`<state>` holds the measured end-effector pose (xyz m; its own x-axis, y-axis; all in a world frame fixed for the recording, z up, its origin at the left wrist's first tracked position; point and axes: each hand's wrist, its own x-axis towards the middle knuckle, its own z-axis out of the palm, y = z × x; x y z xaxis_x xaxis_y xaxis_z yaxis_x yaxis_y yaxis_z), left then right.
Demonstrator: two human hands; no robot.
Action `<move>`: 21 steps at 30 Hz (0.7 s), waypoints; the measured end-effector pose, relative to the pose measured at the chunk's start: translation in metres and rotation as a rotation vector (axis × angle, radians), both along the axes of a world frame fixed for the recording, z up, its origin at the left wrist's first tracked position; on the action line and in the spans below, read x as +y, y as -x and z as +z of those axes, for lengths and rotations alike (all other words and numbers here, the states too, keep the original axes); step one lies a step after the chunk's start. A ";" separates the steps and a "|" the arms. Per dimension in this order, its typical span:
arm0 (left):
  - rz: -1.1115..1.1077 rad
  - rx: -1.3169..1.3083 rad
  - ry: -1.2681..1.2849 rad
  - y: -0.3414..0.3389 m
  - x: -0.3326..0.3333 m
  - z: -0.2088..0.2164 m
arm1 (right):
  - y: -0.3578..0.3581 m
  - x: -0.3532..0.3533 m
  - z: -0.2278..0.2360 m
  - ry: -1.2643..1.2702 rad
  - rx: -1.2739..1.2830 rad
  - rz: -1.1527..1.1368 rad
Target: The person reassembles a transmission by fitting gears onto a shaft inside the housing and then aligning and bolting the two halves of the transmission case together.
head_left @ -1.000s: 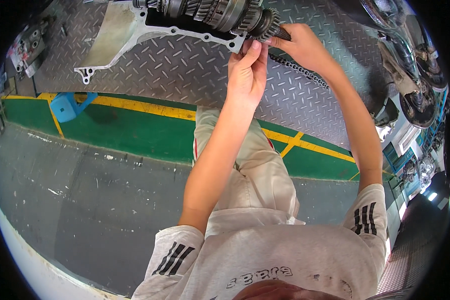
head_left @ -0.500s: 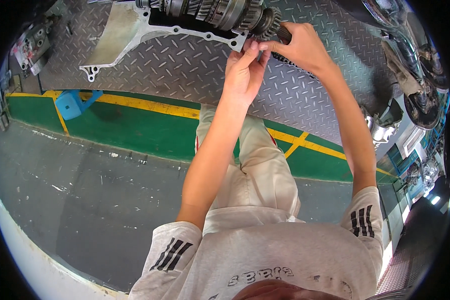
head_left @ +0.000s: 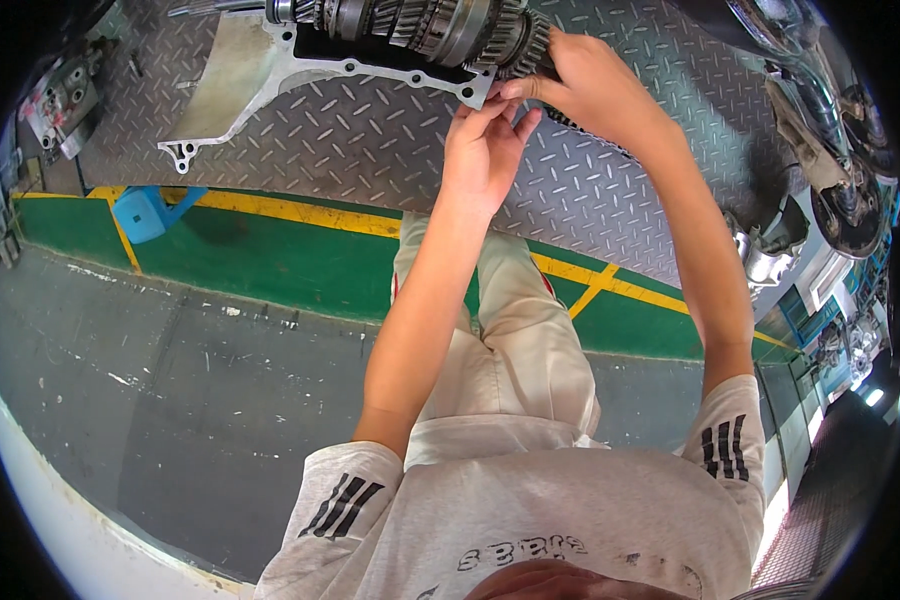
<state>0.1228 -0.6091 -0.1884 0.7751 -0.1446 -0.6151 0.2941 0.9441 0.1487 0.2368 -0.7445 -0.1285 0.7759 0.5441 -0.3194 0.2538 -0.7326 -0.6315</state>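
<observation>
A gear shaft assembly point(head_left: 400, 22) lies in an open metal gearbox housing half point(head_left: 345, 68) at the top of the view. My right hand point(head_left: 605, 90) is closed around the right end of the gear shaft, beside the last toothed gear point(head_left: 520, 45). Its fingers hide most of that end, and its thumb points left toward the housing corner. Just below that corner is my left hand point(head_left: 480, 150), palm partly turned up and fingers apart, the fingertips close to the right thumb. Whether the left fingertips touch the housing cannot be made out.
The housing rests on a diamond-plate metal bench top point(head_left: 340, 140). A chain-like dark part point(head_left: 595, 135) lies under my right wrist. Metal parts point(head_left: 770, 245) are at the right, another metal casting point(head_left: 65, 100) at the far left. A blue plastic container point(head_left: 142, 213) is by the bench edge.
My right hand has shifted slightly left and up, covering the shaft end that showed before. My left fingers have spread apart and moved slightly down from the right fingers.
</observation>
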 end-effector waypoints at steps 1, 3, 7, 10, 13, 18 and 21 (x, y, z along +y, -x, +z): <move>0.003 0.024 0.015 -0.001 0.001 0.000 | -0.003 0.003 0.002 -0.045 0.038 0.030; -0.003 0.016 0.006 -0.002 0.002 -0.001 | -0.008 0.004 0.004 -0.089 0.076 0.060; -0.042 -0.015 -0.073 0.000 0.005 -0.002 | -0.004 0.007 0.000 -0.082 0.073 0.084; -0.092 0.017 -0.173 0.001 0.011 0.000 | -0.003 0.011 0.001 -0.066 -0.005 0.094; -0.316 -0.018 -0.402 0.015 0.016 0.021 | 0.000 0.015 0.011 0.011 0.054 0.064; -0.778 0.048 -0.681 0.120 0.047 0.065 | 0.011 0.015 0.038 0.160 0.020 -0.136; -0.825 0.229 -0.812 0.176 0.081 0.076 | 0.021 0.033 0.060 0.278 0.055 -0.226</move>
